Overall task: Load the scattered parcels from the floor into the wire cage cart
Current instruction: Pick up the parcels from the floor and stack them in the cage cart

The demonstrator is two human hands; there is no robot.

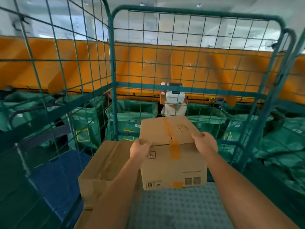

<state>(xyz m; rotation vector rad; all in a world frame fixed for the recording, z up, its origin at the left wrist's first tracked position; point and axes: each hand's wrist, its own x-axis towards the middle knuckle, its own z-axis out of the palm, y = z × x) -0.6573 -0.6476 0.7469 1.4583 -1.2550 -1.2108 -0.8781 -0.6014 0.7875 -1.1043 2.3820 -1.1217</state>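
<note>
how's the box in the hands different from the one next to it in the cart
The held box, gripped at its top edge by the left hand and right hand, stands taller; the left box sits lower and untouched. The held box has orange tape, the left box clear glossy tape. Both are brown cardboard.

We see even, fairly bright indoor light from above, with pale glare washing out the ceiling. Shadows stay soft. The wide lens bows the wire cage cart (113, 47) at the edges, and motion blur smears the left side and the orange chutes (57, 63) behind.
</note>
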